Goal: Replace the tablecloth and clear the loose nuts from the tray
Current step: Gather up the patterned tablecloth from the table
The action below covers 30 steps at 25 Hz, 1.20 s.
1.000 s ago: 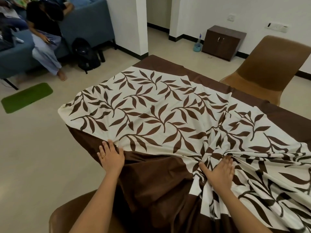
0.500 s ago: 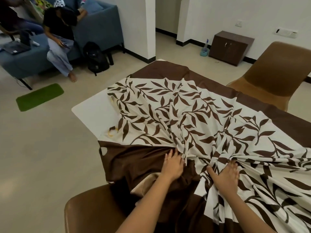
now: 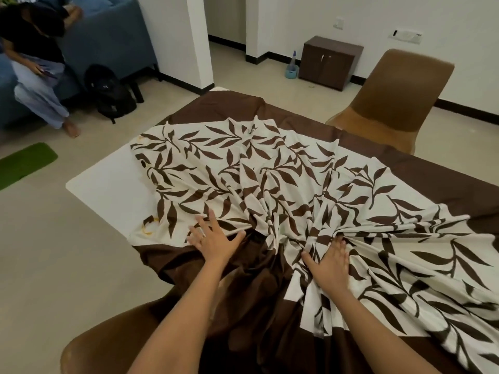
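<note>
A cream tablecloth (image 3: 270,168) with brown leaves and a brown border lies bunched toward me on a white table (image 3: 108,182). The table's left corner is bare. My left hand (image 3: 213,238) rests flat with fingers spread on the cloth near its left edge. My right hand (image 3: 330,261) lies flat with straight fingers on the gathered folds at the centre. No tray or nuts are in view.
A brown chair (image 3: 391,101) stands at the table's far side and another chair (image 3: 108,344) is right below me. A person sits on a blue sofa (image 3: 108,39) at the back left, with a black backpack (image 3: 113,90) and green mat (image 3: 24,163) on the floor. A small cabinet (image 3: 329,62) stands by the wall.
The cloth got pulled in from the left, baring the table's white corner. My left hand swept right to the gathered folds, then moved back out left. My right hand stayed on the bunch.
</note>
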Each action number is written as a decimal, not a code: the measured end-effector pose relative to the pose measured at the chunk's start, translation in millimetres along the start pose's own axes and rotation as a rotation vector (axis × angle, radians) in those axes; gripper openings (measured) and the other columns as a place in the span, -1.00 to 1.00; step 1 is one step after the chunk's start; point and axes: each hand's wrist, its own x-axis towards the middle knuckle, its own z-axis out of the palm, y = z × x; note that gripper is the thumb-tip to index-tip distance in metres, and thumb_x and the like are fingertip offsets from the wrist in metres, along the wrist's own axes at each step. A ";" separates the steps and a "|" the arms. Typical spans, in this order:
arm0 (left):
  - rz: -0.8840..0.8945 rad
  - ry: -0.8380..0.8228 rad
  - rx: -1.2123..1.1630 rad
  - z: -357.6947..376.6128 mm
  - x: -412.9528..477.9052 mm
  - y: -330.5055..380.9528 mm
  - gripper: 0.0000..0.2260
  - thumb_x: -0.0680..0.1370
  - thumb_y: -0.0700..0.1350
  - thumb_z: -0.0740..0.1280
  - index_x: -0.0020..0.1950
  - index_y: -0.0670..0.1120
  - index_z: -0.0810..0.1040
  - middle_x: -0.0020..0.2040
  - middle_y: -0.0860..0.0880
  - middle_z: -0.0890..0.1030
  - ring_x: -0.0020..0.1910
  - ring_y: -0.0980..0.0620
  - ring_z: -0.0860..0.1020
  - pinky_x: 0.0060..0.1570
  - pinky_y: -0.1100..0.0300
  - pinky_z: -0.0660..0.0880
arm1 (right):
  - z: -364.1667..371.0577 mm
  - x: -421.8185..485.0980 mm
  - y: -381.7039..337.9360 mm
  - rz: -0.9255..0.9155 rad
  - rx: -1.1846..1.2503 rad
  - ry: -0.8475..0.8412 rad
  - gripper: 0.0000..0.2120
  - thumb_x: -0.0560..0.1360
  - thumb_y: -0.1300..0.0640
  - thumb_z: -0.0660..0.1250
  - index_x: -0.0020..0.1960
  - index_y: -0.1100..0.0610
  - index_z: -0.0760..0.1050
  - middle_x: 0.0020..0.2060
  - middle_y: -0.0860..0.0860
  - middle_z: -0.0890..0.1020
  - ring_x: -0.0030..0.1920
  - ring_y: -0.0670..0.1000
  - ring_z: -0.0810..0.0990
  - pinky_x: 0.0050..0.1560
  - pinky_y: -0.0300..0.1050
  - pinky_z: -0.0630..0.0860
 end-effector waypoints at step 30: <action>0.333 -0.291 -0.371 66.2 -11.1 166.9 -0.10 0.41 0.47 0.10 0.56 0.02 -0.16 0.57 -0.08 -0.04 0.53 -0.20 -0.04 0.43 -0.22 -0.08 | -91.3 63.5 124.3 0.521 0.524 0.272 0.04 0.41 -0.40 0.18 0.53 0.18 -0.29 0.52 0.23 -0.19 0.52 0.19 -0.22 0.48 0.10 -0.22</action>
